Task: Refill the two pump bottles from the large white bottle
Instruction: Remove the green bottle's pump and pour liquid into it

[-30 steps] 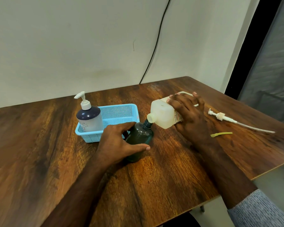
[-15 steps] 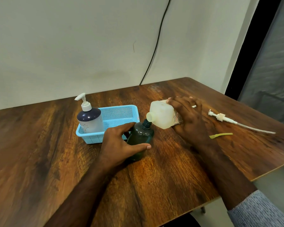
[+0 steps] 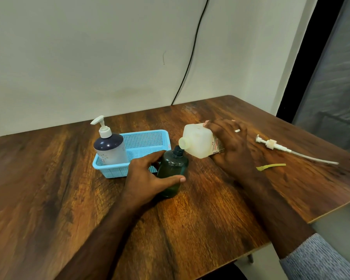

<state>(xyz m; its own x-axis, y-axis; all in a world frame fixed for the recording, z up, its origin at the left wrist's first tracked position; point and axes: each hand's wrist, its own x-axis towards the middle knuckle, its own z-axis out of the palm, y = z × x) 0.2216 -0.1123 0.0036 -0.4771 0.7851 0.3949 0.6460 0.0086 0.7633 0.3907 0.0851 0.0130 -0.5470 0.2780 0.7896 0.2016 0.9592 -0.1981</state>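
A dark green pump bottle (image 3: 171,168) stands upright on the table with its neck uncapped, and my left hand (image 3: 148,178) grips its side. My right hand (image 3: 232,146) holds the large white bottle (image 3: 198,143) tipped on its side, its open spout at the green bottle's neck. A second pump bottle (image 3: 109,147), dark-topped with a white pump, stands in the left end of a blue basket (image 3: 150,141). The removed white pump with its long tube (image 3: 287,151) lies on the table to the right.
A small yellow-green strip (image 3: 270,167) lies on the wooden table (image 3: 190,219) just right of my right wrist. A black cable (image 3: 190,63) runs down the wall behind. The table's right edge drops off near the pump tube.
The white bottle's spout has risen slightly and tilted away from the green bottle's neck. My left hand keeps its grip on the green bottle.
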